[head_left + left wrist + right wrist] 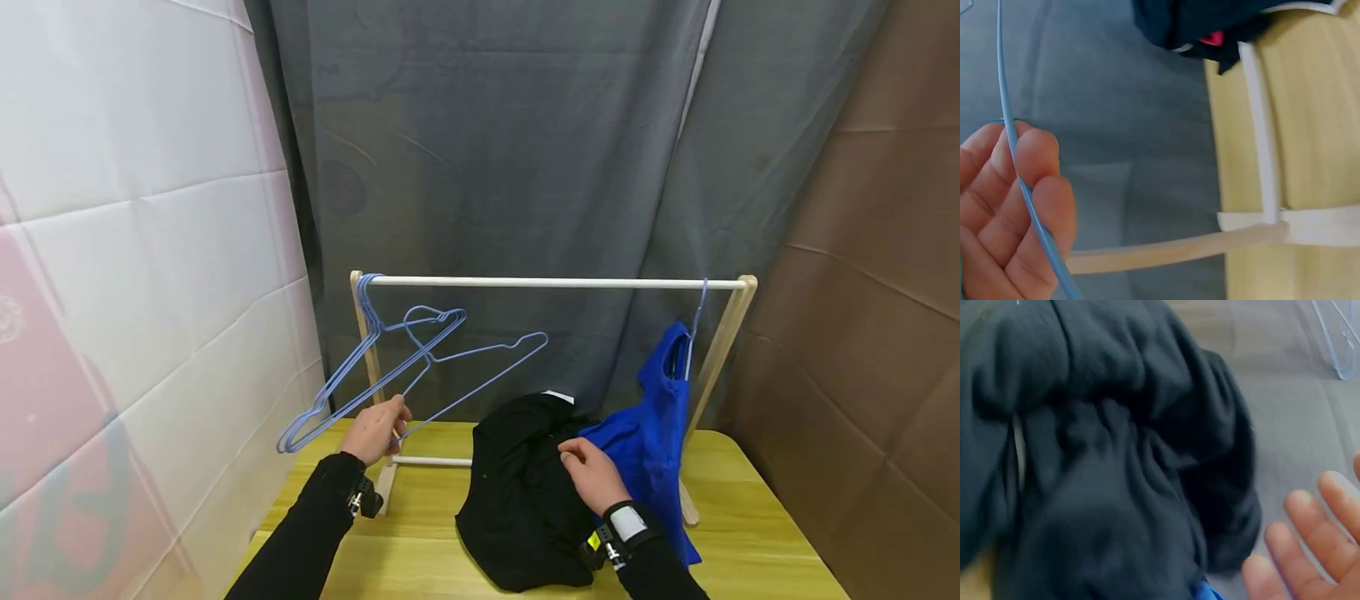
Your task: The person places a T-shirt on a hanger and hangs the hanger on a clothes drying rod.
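A blue wire clothes hanger is in my left hand, held near one lower corner and tilted in front of the rack. In the left wrist view its thin blue wire runs across the curled fingers. My right hand is beside a crumpled black garment, fingers loosely bent with nothing held. The right wrist view shows those fingers apart, next to the black cloth. A blue garment hangs from a hanger at the rack's right end, partly behind my right hand.
A rack with a white rod and wooden legs stands on the yellow wooden table. Several blue hangers hang at its left end. Grey cloth hangs behind; a white sheet and brown sheet flank the table.
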`<control>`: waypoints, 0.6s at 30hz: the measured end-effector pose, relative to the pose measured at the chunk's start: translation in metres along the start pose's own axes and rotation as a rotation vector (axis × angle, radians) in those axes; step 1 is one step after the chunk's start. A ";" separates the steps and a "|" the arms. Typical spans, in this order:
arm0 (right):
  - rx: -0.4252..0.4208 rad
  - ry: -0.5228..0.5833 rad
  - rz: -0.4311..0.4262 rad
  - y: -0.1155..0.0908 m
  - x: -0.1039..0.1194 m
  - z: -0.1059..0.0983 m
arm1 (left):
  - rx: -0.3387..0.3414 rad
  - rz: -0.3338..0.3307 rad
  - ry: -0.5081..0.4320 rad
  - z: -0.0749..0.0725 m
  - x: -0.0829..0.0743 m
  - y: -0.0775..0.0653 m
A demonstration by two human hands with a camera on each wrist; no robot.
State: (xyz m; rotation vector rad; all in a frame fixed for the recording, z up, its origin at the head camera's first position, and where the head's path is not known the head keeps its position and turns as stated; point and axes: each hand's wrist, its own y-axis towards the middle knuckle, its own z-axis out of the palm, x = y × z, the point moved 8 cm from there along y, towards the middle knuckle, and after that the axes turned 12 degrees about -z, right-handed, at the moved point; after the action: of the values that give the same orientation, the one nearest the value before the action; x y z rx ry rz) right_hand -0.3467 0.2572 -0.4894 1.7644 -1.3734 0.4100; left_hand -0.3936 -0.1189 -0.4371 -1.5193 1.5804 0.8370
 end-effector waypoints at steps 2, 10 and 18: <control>-0.017 -0.008 -0.045 0.004 0.004 0.015 | 0.010 -0.009 0.013 0.001 0.011 0.001; -0.016 -0.154 -0.254 0.027 0.041 0.070 | 0.001 -0.026 0.022 0.016 0.038 0.002; 0.187 -0.340 -0.350 0.062 0.073 0.101 | -0.008 -0.027 0.031 0.035 0.048 0.002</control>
State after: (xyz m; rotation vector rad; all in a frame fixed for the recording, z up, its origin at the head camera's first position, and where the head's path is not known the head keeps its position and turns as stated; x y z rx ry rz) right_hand -0.4014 0.1301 -0.4731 2.2589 -1.2437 0.0470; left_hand -0.3918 -0.1115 -0.4963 -1.5627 1.5768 0.8098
